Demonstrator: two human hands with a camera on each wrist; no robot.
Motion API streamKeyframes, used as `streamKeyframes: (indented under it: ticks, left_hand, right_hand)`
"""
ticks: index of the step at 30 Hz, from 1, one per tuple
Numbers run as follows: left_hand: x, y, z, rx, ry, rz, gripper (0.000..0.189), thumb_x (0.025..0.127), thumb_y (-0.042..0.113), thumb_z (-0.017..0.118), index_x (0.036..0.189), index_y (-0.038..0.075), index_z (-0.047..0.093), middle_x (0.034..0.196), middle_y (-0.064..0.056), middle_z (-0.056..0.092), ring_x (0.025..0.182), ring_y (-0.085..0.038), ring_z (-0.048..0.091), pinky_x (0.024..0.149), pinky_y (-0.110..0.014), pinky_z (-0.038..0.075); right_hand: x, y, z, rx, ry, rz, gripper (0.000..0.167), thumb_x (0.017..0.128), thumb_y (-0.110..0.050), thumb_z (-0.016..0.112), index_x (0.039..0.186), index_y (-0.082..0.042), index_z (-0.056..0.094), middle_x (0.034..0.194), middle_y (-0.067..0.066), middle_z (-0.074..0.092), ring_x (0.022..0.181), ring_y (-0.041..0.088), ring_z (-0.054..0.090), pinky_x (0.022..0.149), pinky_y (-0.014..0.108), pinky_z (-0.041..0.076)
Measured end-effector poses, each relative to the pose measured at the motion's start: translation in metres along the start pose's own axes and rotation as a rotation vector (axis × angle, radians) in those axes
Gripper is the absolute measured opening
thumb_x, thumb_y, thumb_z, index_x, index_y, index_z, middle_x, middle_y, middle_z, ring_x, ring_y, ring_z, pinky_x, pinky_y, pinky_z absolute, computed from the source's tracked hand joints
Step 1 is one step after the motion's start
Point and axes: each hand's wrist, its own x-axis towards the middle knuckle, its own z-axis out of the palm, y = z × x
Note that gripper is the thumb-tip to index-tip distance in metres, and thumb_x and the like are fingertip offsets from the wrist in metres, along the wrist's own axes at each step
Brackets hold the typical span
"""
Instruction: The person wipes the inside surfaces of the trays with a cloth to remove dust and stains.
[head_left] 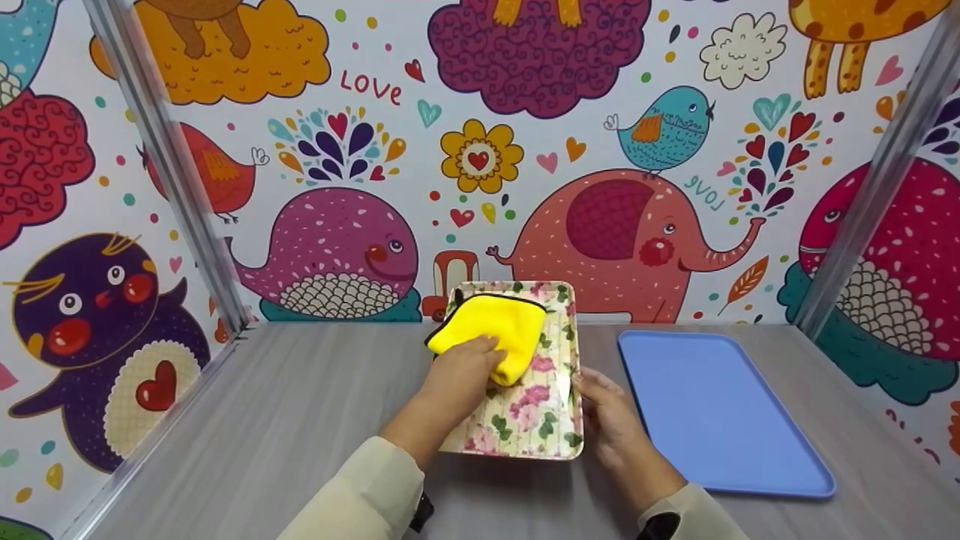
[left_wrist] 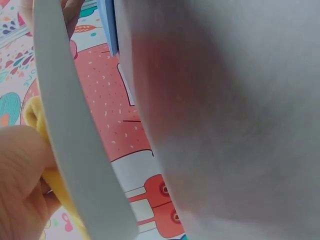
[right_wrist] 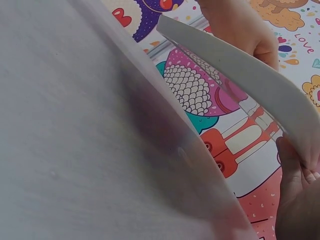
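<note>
A floral tray (head_left: 551,420) with pink blossoms and green leaves is held up, tilted, above the table in the head view. My right hand (head_left: 611,416) grips its right edge, the thumb at the rim and the other fingers behind. My left hand (head_left: 461,375) bunches a yellow cloth (head_left: 495,330) with dark edging and presses it on the upper left of the tray's face. From the left wrist, the tray's pale side (left_wrist: 80,120) hides part of the cloth (left_wrist: 35,115). The right wrist view shows my right fingers (right_wrist: 292,175) at the tray's end.
On the right of the grey table (head_left: 300,420) lies a blue tray (head_left: 720,412), flat and close to my right forearm. Behind the table stands a wall (head_left: 480,247) printed with cartoon animals, with metal posts (head_left: 176,172) at its corners.
</note>
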Motion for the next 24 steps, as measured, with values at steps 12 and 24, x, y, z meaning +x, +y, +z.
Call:
streamKeyframes:
  ticks: [12, 24]
  left_hand:
    - [-0.008, 0.002, 0.001, -0.074, 0.059, -0.193, 0.048, 0.092, 0.012, 0.077, 0.139, 0.012, 0.067, 0.144, -0.008, 0.066, 0.139, -0.028, 0.058, 0.117, -0.045, 0.047]
    - [-0.011, 0.014, 0.016, -0.014, 0.135, -0.320, 0.048, 0.092, 0.014, 0.078, 0.138, 0.010, 0.067, 0.143, -0.011, 0.066, 0.137, -0.028, 0.060, 0.113, -0.046, 0.051]
  right_hand:
    - [-0.001, 0.001, 0.000, 0.008, 0.039, -0.034, 0.028, 0.104, -0.008, 0.057, 0.129, 0.001, 0.064, 0.086, 0.000, 0.076, 0.073, 0.011, 0.071, 0.065, 0.025, 0.059]
    - [0.002, 0.001, -0.001, -0.050, 0.052, -0.046, 0.036, 0.104, -0.010, 0.059, 0.136, 0.005, 0.058, 0.087, -0.002, 0.075, 0.074, 0.009, 0.069, 0.066, 0.025, 0.058]
